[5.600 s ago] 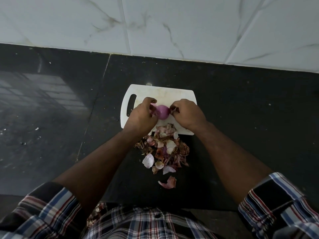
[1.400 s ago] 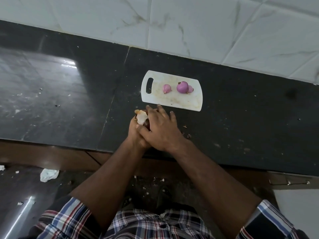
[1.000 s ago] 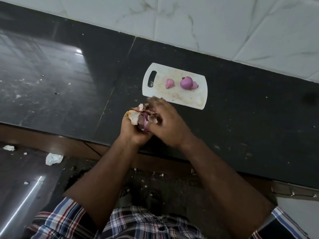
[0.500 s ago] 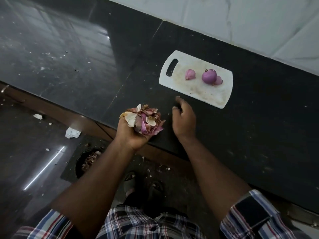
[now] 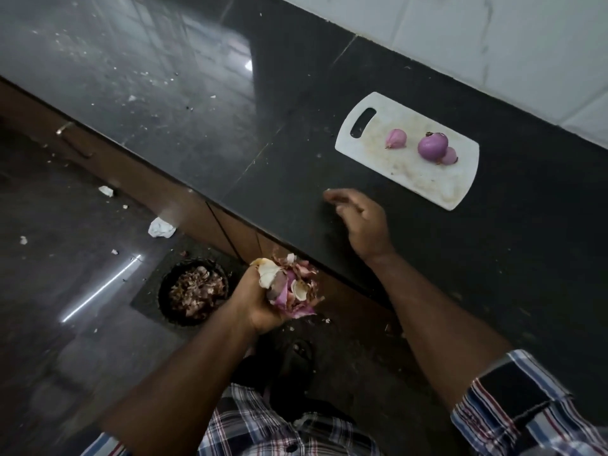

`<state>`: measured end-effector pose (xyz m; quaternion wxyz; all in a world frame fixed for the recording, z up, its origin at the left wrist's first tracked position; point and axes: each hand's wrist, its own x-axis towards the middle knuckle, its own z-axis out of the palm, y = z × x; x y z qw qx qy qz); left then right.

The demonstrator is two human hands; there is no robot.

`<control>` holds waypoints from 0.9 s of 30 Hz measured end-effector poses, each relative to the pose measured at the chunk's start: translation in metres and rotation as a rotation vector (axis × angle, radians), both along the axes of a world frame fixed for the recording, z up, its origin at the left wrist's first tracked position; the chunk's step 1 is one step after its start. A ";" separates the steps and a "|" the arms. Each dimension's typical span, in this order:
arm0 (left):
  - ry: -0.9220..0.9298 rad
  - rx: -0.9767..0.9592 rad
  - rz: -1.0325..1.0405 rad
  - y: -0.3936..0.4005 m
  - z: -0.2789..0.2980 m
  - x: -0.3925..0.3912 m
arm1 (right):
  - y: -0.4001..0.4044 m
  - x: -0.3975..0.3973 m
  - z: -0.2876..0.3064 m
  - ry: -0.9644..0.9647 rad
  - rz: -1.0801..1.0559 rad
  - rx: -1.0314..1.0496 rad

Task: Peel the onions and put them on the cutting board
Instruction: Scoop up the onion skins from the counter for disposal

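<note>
**Peeled onions on board; left hand full of skins**

Three peeled onions lie on the white cutting board [image 5: 424,179], toward its right half. The large onion [image 5: 432,147] is round and purple. A small onion [image 5: 449,156] touches it on the right. A second small one, the pale pink onion [image 5: 396,138], lies apart to the left, between the large onion and the board's handle slot. The board surface shows pale smears and scraps.

The board rests on the black stone worktop [image 5: 230,126], near the white tiled wall [image 5: 493,37].

Right hand [image 5: 360,222]: over the worktop, just in front of the board, not touching it. Fingers loosely curled and spread, nothing held.

Left hand [image 5: 263,307]: off the worktop edge, above the floor, palm up, clenched around a heap of onion skins [image 5: 291,287], purple, brown and white pieces piled above the fingers.

Below and left of that hand, a dark round bin [image 5: 194,291] stands on the floor, holding more skins. A crumpled white scrap [image 5: 161,228] and small bits lie scattered on the floor. Plaid sleeves at the frame bottom.
</note>
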<state>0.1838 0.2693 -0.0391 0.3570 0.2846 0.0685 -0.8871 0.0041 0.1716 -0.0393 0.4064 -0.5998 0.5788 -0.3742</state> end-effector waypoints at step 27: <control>-0.149 0.069 -0.132 -0.027 -0.039 0.020 | -0.024 0.032 0.009 0.157 -0.292 -0.141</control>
